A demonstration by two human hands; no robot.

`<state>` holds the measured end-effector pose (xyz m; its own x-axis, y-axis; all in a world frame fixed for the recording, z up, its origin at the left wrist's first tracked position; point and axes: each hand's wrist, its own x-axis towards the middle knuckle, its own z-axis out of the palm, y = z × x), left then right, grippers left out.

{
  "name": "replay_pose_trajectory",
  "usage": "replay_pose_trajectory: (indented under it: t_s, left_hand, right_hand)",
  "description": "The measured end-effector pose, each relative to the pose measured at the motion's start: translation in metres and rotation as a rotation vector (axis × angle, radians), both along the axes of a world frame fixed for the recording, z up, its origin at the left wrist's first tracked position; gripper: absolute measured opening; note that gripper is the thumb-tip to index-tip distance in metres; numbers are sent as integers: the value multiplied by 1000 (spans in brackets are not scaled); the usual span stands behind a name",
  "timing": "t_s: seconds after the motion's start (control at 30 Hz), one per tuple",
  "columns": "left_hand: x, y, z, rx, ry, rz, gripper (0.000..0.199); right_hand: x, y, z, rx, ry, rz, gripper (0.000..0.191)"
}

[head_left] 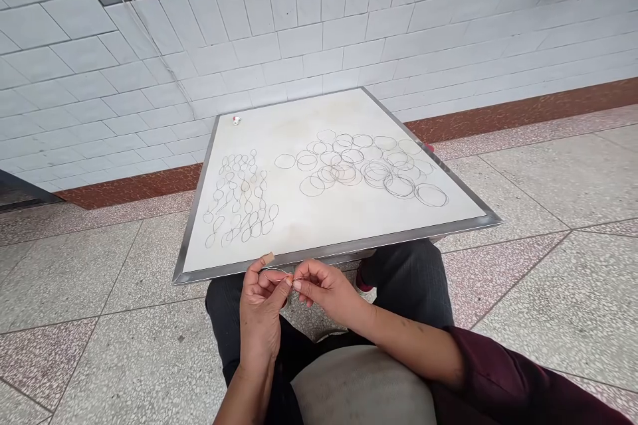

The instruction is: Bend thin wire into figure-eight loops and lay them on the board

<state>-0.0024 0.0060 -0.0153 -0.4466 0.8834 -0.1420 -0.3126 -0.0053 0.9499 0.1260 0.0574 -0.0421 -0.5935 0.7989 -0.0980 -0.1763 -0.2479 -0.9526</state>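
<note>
In front of the table's near edge, my left hand (261,302) pinches a thin wire (277,271) between thumb and fingertip. Tan tape wraps one of its raised fingers. My right hand (326,287) meets it from the other side, thumb and forefinger pressed together on the same wire. Most of the wire's shape is hidden by the fingers. On the white tabletop beyond, thin wire rings (343,172) lie overlapping toward the right. Smaller wire loops twisted into figure-eights (252,226) lie in rough rows at the left.
The white table (309,236) has a metal-trimmed edge and stands close to a tiled wall (294,46). A small white and red object (236,121) sits at its far left corner. My knees (409,279) reach up to the table's near edge. A cord (159,50) hangs from the barred window.
</note>
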Motion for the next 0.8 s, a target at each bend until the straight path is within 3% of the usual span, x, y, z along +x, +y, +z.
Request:
replay_pose_trajectory:
  t_s: [0.27,0.5,0.8]
  left_hand:
    - [-5,-3,-1,21,55,-73,51]
    - [-12,-4,0,-11,95,-168,48]
    - [-15,-4,0,0,72,-153,49]
  right_hand:
    - [4,2,11,-189,77,62,43]
    - [7,5,9,-313,88,99,46]
    - [7,2,14,-323,96,126,46]
